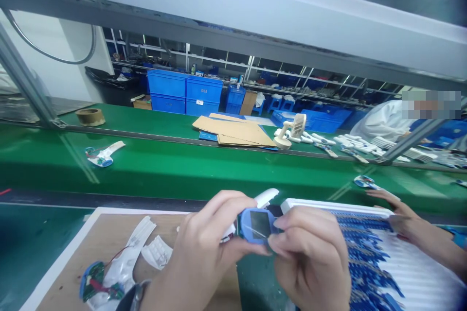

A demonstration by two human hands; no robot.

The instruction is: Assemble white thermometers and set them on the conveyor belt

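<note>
My left hand [207, 238] grips a small handheld electronic device with a blue-framed display [260, 226], its fingers and thumb around the left side. A white casing part [267, 197] sticks out behind it. My right hand [314, 252] is closed, thumb and fingertips pinched at the display's right edge. Any small piece between those fingertips is too hard to make out. A pale streak crosses the grey screen. Left of my hands, an opened white device [122, 257] with a green circuit board [95, 279] and red wires lies beside a loose white shell piece [157, 252].
A brown work board [69, 272] lies below my hands. At right, a white foam tray [419, 272] holds rows of blue parts [365, 248]; another person's hand [408, 218] reaches over it. Beyond runs a green conveyor belt [219, 167] carrying devices, under a metal frame.
</note>
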